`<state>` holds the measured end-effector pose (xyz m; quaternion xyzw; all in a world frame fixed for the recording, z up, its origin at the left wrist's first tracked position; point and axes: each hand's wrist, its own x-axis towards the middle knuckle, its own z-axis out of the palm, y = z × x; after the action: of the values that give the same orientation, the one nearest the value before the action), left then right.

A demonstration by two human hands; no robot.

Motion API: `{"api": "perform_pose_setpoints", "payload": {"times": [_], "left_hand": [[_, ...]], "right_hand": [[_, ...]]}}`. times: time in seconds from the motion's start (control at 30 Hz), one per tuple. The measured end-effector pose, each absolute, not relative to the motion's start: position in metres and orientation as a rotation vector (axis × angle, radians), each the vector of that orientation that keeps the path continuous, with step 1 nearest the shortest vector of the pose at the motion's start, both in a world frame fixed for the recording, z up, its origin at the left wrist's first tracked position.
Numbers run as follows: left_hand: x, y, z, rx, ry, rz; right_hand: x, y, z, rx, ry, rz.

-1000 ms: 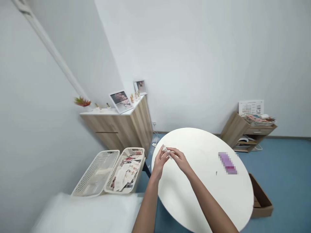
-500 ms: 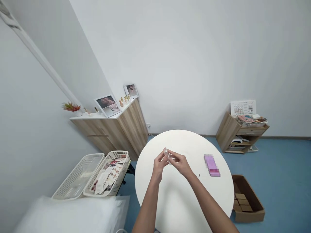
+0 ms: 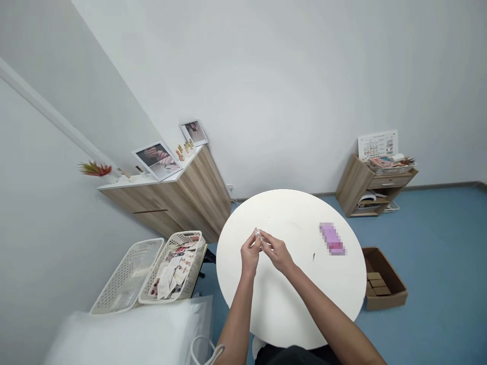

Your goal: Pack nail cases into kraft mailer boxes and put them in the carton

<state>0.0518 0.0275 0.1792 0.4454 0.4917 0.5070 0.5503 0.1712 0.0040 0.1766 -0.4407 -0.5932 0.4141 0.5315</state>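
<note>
Between my two hands, over the round white table [image 3: 289, 299], is a small clear, shiny object [image 3: 259, 233]; it is too small to name and mostly covered by fingers. My left hand [image 3: 250, 255] pinches it from the left side. From the right, the fingertips of my right hand [image 3: 279, 255] close on the same piece. A purple item [image 3: 332, 238], blurred into blocks, lies on the table to the right of my hands. Nearer to my right forearm is a tiny dark speck [image 3: 314, 256] on the tabletop.
Left of the table stand a white basket of printed packets [image 3: 173, 268] and another white basket [image 3: 127, 276], beside pale plastic sheeting [image 3: 129, 334]. A wooden cabinet [image 3: 190, 195] is behind them. At right are an open carton [image 3: 386, 301] with small boxes and a low shelf unit [image 3: 355, 185].
The view has shifted, so the table's near edge and my dark clothing now show. Both hands have drawn slightly closer together around the clear object.
</note>
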Motion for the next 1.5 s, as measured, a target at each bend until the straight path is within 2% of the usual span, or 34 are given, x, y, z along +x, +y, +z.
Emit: {"api": "perform_pose_setpoints", "payload": {"times": [0.2, 0.43, 0.57, 0.73, 0.87, 0.97, 1.17, 1.27, 1.33, 1.5], "left_hand": [[0.054, 0.036, 0.167, 1.093, 1.157, 1.238], [0.042, 0.048, 0.169, 0.890, 0.860, 1.051], [0.037, 0.042, 0.119, 0.750, 0.856, 0.943], [0.040, 0.022, 0.031, 0.602, 1.368, 0.784], [0.037, 0.010, 0.000, 0.639, 1.482, 0.775], [0.030, 0.004, -0.001, 0.703, 1.534, 0.824], [-0.029, 0.011, 0.026, 0.868, 1.657, 1.090], [-0.096, 0.013, 0.045, 0.952, 1.768, 1.253], [-0.146, 0.006, 0.056, 1.175, 2.003, 1.357], [-0.243, -0.022, 0.067, 1.382, 2.397, 1.257]], "right_hand": [[0.174, 0.010, 0.167, -1.114, -1.395, 0.911], [0.205, 0.034, 0.170, -1.129, -1.118, 1.250], [0.219, 0.035, 0.134, -1.369, -1.075, 1.189], [0.216, 0.007, 0.054, -1.634, -0.810, 1.316], [0.217, -0.018, 0.011, -1.702, -0.706, 1.411], [0.226, -0.022, -0.006, -1.792, -0.837, 1.358], [0.229, 0.030, -0.005, -1.937, -1.248, 0.773], [0.191, 0.068, 0.015, -1.860, -1.415, 0.711], [0.151, 0.087, 0.030, -1.766, -1.526, 0.725], [0.030, 0.108, 0.050, -1.508, -1.767, 0.736]]}}
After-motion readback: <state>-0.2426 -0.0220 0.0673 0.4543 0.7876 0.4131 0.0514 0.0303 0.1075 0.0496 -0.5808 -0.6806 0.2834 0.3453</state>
